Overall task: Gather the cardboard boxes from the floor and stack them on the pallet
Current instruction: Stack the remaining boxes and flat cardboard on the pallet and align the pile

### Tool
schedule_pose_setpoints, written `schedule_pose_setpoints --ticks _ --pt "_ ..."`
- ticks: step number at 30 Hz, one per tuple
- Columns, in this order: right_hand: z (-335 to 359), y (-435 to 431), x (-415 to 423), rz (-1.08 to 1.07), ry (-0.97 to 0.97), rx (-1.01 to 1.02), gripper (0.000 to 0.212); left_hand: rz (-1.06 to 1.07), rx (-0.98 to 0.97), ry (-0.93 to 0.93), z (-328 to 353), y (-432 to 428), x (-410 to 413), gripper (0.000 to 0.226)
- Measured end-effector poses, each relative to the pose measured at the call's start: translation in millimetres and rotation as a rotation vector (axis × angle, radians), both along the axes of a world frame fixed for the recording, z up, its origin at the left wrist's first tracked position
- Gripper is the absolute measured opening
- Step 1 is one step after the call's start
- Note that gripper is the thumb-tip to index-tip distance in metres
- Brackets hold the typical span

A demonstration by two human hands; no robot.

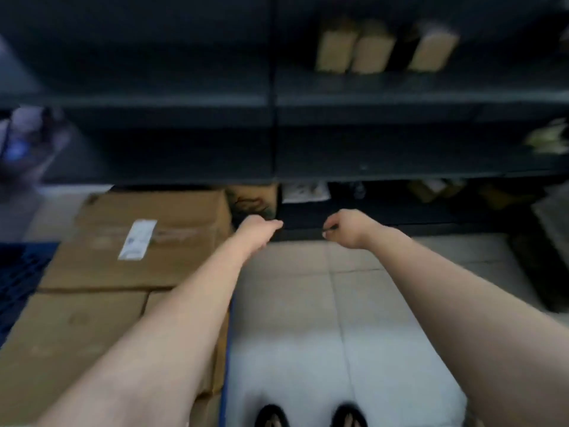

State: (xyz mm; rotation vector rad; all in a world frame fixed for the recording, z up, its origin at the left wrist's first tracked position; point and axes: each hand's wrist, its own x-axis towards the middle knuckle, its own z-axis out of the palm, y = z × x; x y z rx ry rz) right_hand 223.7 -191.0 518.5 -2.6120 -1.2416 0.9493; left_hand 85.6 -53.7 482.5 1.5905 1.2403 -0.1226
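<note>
The frame is blurred. Large cardboard boxes lie side by side on a blue pallet [21, 272] at the left: one with a white label [147, 241] at the back, another [70, 343] nearer to me. Both my arms reach forward over the tiled floor. My left hand [257, 228] hangs just right of the labelled box, fingers curled down, holding nothing that I can see. My right hand [346, 226] is level with it, about a hand's width to the right, fingers bent down, empty as far as the blur shows.
Dark metal shelving [277, 103] fills the view ahead, with small brown boxes [354, 50] on an upper shelf and a brown box [255, 198] under the lowest shelf. Light floor tiles [308, 303] lie between the pallet and dark items at the right. My feet [311, 416] show at the bottom.
</note>
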Motion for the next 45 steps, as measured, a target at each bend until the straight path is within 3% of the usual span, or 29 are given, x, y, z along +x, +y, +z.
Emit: schedule_pose_setpoints --ticks 3,9,14,17,21,24,27,30,34,39,42,45 --pt "92.2 -103.7 49.9 -0.225 -0.121 0.085 0.028 -0.338 0.197 -0.119 102.3 -60.9 86.7 0.026" --pt "221.8 -367.1 69.9 -0.6 -0.339 0.051 0.029 -0.863 0.332 -0.292 244.0 -279.0 188.7 0.024" --pt "256.3 -602.9 5.1 -0.875 -0.326 -0.059 0.034 -1.161 0.319 -0.35 281.3 -515.7 191.0 0.032" --pt "255.3 -742.1 -59.5 -1.004 -0.249 -0.207 0.033 -1.31 0.264 -0.316 271.7 -661.8 167.3 0.025" --pt "246.2 -895.7 -143.8 -1.231 -0.164 -0.267 0.023 -1.45 0.239 -0.311 247.4 -829.1 134.2 0.031" --pt "225.8 -972.2 -177.2 -1.386 -0.242 -0.196 0.035 -1.592 0.288 -0.235 233.5 -913.9 105.2 0.026" --pt "190.8 -1015.6 -198.6 -1.473 -0.102 -0.121 0.042 -1.735 0.268 -0.097 209.1 -966.9 84.9 0.023" --pt "155.1 -1045.7 -215.3 -1.518 0.082 -0.157 0.044 -1.792 0.257 -0.091 177.0 -1007.0 78.5 0.028" --pt "95.1 -1087.4 -228.7 -1.608 0.158 -0.19 0.045 -1.801 0.227 -0.091 121.2 -1053.5 83.7 0.022" --pt "1.7 -1123.3 -230.4 -1.755 0.326 -0.168 0.045 -1.797 0.194 0.058 17.0 -1087.7 93.6 0.013" --pt "-81.3 -1148.0 -210.9 -1.859 0.304 -0.112 0.045 -1.707 0.128 0.101 -79.9 -1107.4 110.8 0.02" --pt "-203.0 -1165.5 -184.1 -2.041 0.295 0.085 0.04 -1.543 0.039 0.093 -207.2 -1130.7 122.8 0.038"
